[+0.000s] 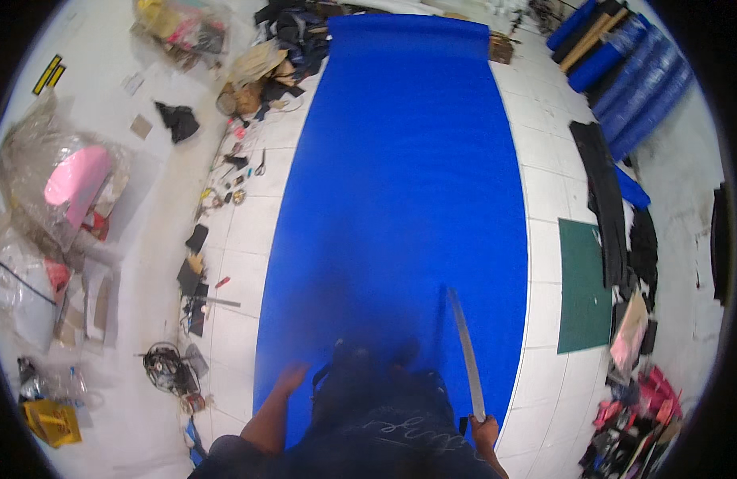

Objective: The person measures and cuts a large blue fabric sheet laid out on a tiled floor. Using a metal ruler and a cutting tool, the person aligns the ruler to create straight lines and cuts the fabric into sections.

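A long sheet of bright blue fabric (400, 184) runs down the floor from a roll (408, 36) at the far end, and I am over its near part. In my right hand (486, 431) is one end of a long metal ruler (467, 355); my fingers are closed round it, and it points away from me, tilted slightly left. Above the fabric's left side is my left hand (292, 377), holding nothing that I can see, its fingers loosely stretched and slightly blurred. My clothed body hides the fabric directly below me.
Scissors (261, 163) and small tools lie left of the fabric, with a coil of black cable (165, 369) nearer. Plastic bags (73, 180) stand farther left. On the right are a green cutting mat (582, 287), black fabric (600, 199), scraps (640, 415) and blue rolls (640, 80).
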A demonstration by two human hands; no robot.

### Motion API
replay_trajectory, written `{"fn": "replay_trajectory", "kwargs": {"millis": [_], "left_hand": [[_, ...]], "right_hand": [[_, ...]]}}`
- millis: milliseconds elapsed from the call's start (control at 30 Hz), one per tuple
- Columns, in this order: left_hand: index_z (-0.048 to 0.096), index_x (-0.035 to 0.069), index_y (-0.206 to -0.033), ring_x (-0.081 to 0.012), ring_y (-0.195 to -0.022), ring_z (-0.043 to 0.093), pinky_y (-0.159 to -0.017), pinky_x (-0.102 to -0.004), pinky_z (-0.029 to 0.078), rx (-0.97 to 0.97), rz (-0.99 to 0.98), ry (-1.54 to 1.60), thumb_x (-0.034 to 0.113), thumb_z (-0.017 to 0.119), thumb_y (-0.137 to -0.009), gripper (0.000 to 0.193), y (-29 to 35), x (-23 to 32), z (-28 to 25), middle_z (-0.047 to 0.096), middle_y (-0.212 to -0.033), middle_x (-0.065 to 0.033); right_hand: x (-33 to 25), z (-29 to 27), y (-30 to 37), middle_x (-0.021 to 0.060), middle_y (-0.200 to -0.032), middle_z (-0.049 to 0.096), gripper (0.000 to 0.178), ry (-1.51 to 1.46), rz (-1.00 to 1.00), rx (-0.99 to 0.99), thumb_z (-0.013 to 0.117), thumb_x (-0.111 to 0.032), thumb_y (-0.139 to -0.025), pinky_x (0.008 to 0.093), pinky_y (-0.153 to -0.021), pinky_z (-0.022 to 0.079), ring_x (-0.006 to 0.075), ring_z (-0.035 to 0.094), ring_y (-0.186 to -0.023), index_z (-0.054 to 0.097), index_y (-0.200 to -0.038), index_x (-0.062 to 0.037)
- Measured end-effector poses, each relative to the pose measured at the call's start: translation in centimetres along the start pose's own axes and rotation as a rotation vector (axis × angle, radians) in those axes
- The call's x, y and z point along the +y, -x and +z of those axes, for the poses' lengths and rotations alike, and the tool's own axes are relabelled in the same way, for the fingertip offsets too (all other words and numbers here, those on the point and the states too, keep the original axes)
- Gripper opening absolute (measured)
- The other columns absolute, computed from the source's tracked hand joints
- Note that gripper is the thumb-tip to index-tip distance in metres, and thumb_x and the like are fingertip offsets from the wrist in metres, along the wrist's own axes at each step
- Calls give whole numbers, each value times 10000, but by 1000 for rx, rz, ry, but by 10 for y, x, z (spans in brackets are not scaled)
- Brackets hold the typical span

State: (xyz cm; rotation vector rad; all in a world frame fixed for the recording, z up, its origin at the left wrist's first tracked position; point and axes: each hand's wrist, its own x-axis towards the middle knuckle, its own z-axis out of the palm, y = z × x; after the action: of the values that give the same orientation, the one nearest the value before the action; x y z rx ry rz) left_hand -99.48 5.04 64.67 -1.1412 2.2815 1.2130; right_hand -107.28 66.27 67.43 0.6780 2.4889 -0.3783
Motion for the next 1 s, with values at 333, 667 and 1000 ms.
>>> {"fn": "replay_trajectory", "kwargs": {"millis": [333, 667, 1000], "left_hand": [[635, 36, -1259, -385, -1165, 612, -1004, -498, 463, -200, -145, -181, 503, 516, -970, 562, -121, 57, 44, 656, -1251, -210], [689, 22, -1025, -277, -1002, 671, -875, -408, 520, 70, 74, 85, 472, 689, -911, 464, -355, 311, -24, 714, -1040, -162], [638, 36, -1218, -423, -1089, 629, -937, -486, 497, -14, 6, 38, 477, 584, -956, 516, -407, 375, 36, 652, -1214, -234]], "right_hand": [[-151, -62, -157, 260, -909, 713, 647, 111, -83, 99, 837, -559, -700, 516, -756, 541, 457, 701, -862, 692, -920, 32], [-266, -115, -224, 274, -852, 700, 576, 51, -81, -28, 837, -489, -750, 514, -698, 515, 451, 693, -819, 663, -880, 45], [-319, -181, -372, 269, -836, 699, 564, 208, -181, -74, 829, -485, -759, 509, -681, 514, 446, 693, -793, 656, -859, 42]]}}
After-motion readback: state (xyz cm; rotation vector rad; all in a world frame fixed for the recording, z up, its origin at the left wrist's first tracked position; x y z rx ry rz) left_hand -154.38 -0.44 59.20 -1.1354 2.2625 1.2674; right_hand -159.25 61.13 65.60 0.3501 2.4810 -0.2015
